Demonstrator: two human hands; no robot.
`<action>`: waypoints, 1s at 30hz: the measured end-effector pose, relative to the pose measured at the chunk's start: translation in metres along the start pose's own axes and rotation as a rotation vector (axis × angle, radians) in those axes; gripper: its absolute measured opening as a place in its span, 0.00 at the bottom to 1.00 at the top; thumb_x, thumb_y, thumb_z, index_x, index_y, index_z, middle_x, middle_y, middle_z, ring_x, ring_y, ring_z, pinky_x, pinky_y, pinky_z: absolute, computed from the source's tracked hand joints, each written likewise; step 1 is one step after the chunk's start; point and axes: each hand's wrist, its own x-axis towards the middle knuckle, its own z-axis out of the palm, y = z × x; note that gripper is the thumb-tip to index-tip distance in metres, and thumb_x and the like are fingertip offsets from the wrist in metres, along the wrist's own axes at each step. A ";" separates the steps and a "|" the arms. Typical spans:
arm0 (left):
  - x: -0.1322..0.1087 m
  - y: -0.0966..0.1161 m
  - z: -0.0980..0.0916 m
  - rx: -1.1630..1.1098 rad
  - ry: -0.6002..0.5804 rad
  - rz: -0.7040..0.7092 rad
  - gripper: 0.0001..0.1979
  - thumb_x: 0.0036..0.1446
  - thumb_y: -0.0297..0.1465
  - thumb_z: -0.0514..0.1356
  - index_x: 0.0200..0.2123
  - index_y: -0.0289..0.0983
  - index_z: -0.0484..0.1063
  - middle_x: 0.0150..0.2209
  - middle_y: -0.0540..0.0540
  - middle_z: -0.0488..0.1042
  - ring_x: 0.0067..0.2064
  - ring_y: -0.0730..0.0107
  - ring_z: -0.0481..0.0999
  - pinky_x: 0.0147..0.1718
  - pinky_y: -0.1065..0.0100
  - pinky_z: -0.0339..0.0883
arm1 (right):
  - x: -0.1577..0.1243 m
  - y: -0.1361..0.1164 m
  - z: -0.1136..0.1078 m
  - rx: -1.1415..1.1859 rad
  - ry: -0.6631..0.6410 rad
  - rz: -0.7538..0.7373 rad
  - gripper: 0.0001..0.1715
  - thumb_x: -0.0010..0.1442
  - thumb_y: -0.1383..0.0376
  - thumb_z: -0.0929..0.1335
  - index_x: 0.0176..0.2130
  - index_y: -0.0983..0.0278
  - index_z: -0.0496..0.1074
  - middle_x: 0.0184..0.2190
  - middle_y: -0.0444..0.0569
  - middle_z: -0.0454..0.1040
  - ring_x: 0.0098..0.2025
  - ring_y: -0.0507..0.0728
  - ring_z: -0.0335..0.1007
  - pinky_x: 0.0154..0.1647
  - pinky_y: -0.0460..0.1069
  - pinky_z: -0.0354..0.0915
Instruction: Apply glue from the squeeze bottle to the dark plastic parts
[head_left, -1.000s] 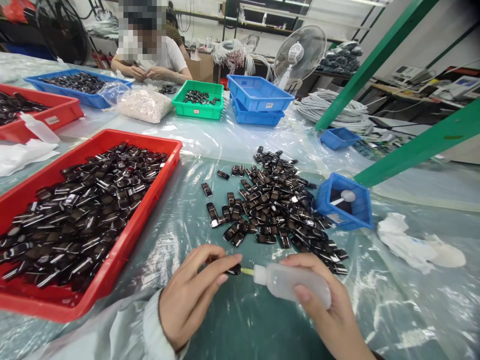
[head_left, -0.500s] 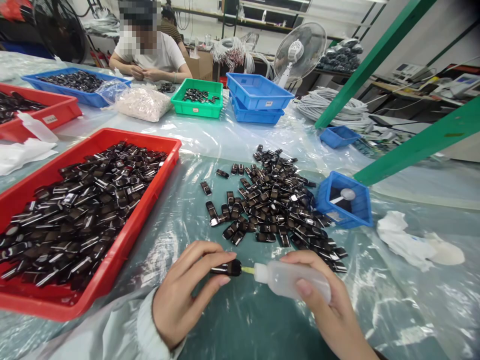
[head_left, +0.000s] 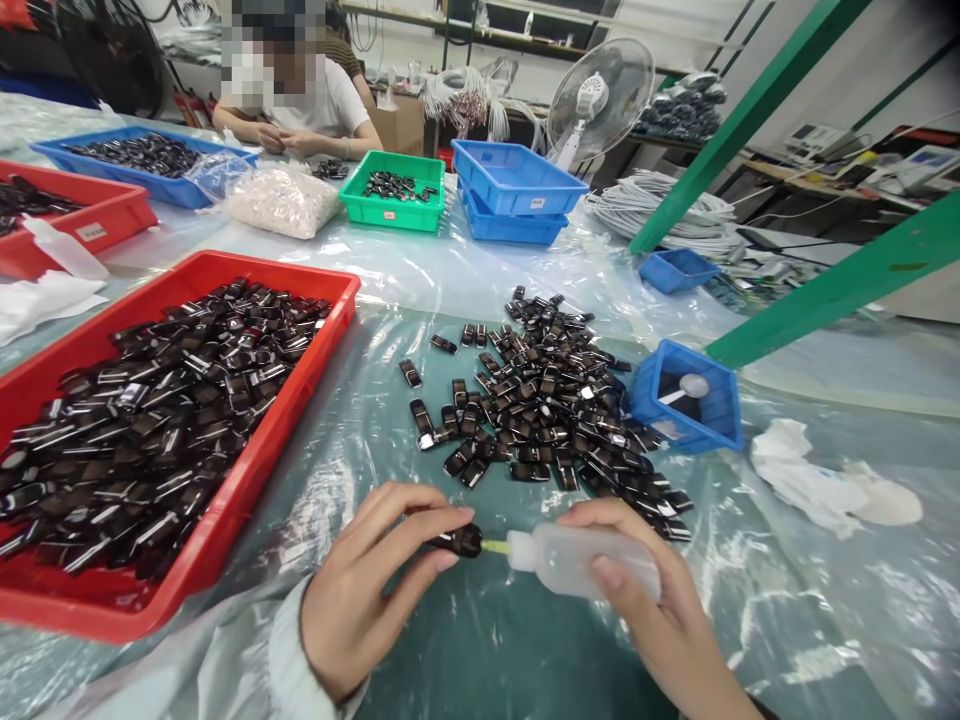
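Observation:
My left hand (head_left: 386, 580) pinches a small glossy black plastic piece (head_left: 463, 540) between thumb and fingers, its rounded end facing right. In my right hand (head_left: 645, 590) lies a translucent white squeeze bottle (head_left: 566, 558), tipped on its side. The bottle's thin yellowish nozzle (head_left: 493, 547) points left and meets the end of the black piece, or sits very close to it. Just beyond both hands spreads a loose pile of similar black pieces (head_left: 547, 400) on the plastic-covered table (head_left: 525, 660).
To the left stands a red tray (head_left: 281, 450) heaped with black pieces. A small blue bin (head_left: 697, 430) holding a white spoon is at right, near crumpled tissue (head_left: 802, 475). Farther back are a green tray (head_left: 390, 215), stacked blue trays (head_left: 517, 190) and a seated person (head_left: 337, 110).
The black piece has turned slightly in my left fingers, its end tilting a little. My right hand and the bottle have hardly moved. The view has shifted slightly.

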 end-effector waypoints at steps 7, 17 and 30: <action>0.000 -0.002 -0.001 0.051 0.095 -0.033 0.14 0.64 0.26 0.51 0.51 0.43 0.66 0.46 0.43 0.68 0.47 0.63 0.68 0.45 0.64 0.64 | -0.001 0.000 0.004 0.094 0.063 0.105 0.18 0.58 0.47 0.65 0.37 0.57 0.72 0.26 0.45 0.72 0.23 0.53 0.67 0.20 0.44 0.63; 0.009 -0.015 -0.006 0.050 0.250 -0.185 0.12 0.64 0.29 0.51 0.50 0.44 0.66 0.47 0.46 0.65 0.51 0.66 0.68 0.49 0.66 0.62 | 0.009 0.007 0.004 0.093 -0.041 0.143 0.23 0.61 0.53 0.66 0.53 0.56 0.69 0.48 0.52 0.75 0.42 0.58 0.75 0.43 0.51 0.70; 0.010 -0.018 0.002 -0.092 0.283 -0.188 0.12 0.64 0.30 0.51 0.48 0.41 0.68 0.45 0.43 0.68 0.49 0.63 0.70 0.49 0.60 0.63 | -0.010 0.019 0.030 -0.460 0.334 -0.211 0.12 0.58 0.65 0.69 0.41 0.59 0.64 0.36 0.49 0.70 0.35 0.57 0.68 0.34 0.51 0.67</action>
